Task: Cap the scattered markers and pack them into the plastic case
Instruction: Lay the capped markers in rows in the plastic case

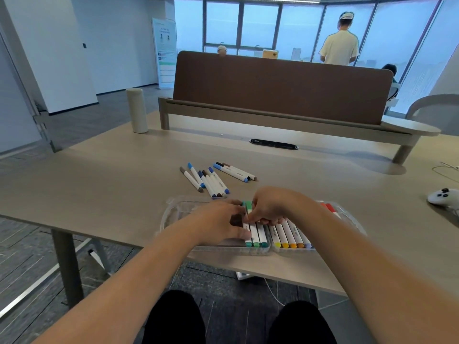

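Note:
A clear plastic case (173, 212) lies open at the table's near edge. Its right half holds a row of capped markers (289, 235) with yellow, orange and red ends. Green markers (257, 234) lie in the left half. My left hand (218, 222) rests over those green markers, fingertips on the leftmost one. My right hand (270, 206) is above the case with curled fingers on a green marker near its cap end (248, 206). Several blue, brown and grey markers (211, 181) lie scattered on the table beyond the case.
A white game controller (443, 197) sits at the right edge, with a cable behind it. A tall white cylinder (136, 110) stands at the far left. A brown divider panel (280, 88) and a cable slot (273, 144) cross the back. People are beyond the divider.

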`<state>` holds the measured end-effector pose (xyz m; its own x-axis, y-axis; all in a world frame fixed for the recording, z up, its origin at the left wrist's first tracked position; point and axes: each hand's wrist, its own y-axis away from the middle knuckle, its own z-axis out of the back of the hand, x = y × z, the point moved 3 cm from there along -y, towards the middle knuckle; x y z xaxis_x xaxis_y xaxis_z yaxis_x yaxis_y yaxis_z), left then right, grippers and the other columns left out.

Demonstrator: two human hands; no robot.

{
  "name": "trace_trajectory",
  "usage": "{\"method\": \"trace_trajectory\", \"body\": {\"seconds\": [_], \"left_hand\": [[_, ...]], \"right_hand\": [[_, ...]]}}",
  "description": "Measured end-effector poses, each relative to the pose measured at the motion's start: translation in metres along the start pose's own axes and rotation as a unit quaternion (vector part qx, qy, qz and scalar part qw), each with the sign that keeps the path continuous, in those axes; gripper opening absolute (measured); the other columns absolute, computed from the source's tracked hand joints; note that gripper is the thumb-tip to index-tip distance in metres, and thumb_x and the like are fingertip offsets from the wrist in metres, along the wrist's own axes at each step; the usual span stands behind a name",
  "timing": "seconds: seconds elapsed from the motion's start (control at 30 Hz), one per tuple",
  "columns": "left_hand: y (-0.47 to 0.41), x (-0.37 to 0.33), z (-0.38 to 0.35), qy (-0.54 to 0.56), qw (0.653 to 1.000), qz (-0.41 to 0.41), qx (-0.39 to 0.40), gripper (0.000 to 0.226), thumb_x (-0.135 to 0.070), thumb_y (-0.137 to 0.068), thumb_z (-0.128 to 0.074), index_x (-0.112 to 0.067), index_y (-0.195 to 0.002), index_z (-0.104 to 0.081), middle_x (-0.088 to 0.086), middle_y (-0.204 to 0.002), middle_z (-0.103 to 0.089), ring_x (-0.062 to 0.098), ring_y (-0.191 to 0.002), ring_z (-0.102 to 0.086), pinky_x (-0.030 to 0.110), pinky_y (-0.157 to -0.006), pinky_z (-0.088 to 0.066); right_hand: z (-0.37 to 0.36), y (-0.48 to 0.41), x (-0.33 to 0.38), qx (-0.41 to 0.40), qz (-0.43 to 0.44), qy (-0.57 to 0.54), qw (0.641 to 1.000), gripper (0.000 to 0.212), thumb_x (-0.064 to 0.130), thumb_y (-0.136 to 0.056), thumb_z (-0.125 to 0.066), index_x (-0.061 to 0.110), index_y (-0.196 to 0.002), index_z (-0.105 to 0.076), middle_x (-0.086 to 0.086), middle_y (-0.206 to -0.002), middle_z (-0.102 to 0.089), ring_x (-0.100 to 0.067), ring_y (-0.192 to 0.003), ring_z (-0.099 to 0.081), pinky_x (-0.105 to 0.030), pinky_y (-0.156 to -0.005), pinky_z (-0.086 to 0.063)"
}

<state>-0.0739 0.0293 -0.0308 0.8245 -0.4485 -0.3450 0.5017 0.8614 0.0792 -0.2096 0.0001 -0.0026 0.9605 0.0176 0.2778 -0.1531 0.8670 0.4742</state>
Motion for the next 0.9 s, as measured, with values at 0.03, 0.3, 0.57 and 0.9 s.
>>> {"method": "trace_trajectory", "body": {"seconds": [0.03, 0.3, 0.57, 0.9], "left_hand": [[0.000, -0.001, 0.001, -0.001, 1.000, -0.002, -0.001, 0.065, -0.058, -0.086, -0.061, -0.030, -0.143, -0.049, -0.008, -0.159, -0.028, 0.017, -0.143, -0.032, 0.043, -0.117, -0.030], [0.001, -0.001, 0.008, 0.002, 1.000, -0.003, 0.013, 0.059, -0.059, -0.087, -0.060, -0.032, -0.139, -0.054, -0.010, -0.155, -0.036, 0.014, -0.140, -0.036, 0.038, -0.115, -0.032], [-0.004, 0.028, 0.034, 0.131, 0.983, 0.065, -0.107, 0.037, -0.041, -0.094, -0.062, -0.023, -0.125, -0.065, -0.005, -0.118, -0.067, 0.006, -0.097, -0.061, 0.025, -0.090, -0.051], [-0.014, 0.093, 0.071, 0.120, 0.952, 0.212, -0.184, 0.024, -0.019, -0.098, -0.047, -0.010, -0.092, -0.069, 0.009, -0.089, -0.069, 0.020, -0.073, -0.060, 0.031, -0.066, -0.049]], "right_hand": [[0.000, 0.000, 0.000, -0.002, 0.000, 0.001, 1.000, 0.027, 0.038, -0.092, -0.067, 0.012, -0.084, -0.063, -0.001, -0.071, -0.057, -0.013, -0.058, -0.049, -0.023, -0.055, -0.041], [0.003, -0.001, 0.004, -0.003, 0.014, 0.033, 0.999, 0.026, 0.038, -0.094, -0.063, 0.013, -0.085, -0.063, -0.001, -0.076, -0.060, -0.012, -0.065, -0.054, -0.021, -0.062, -0.046], [0.023, -0.016, 0.019, -0.095, 0.051, 0.011, 0.994, 0.028, 0.035, -0.097, -0.059, 0.011, -0.085, -0.066, 0.000, -0.071, -0.060, -0.010, -0.061, -0.055, -0.019, -0.056, -0.042], [0.033, -0.087, 0.065, -0.171, 0.046, 0.003, 0.984, 0.016, 0.021, -0.088, -0.068, 0.007, -0.094, -0.071, -0.008, -0.089, -0.071, -0.015, -0.070, -0.058, -0.033, -0.076, -0.054]]}}
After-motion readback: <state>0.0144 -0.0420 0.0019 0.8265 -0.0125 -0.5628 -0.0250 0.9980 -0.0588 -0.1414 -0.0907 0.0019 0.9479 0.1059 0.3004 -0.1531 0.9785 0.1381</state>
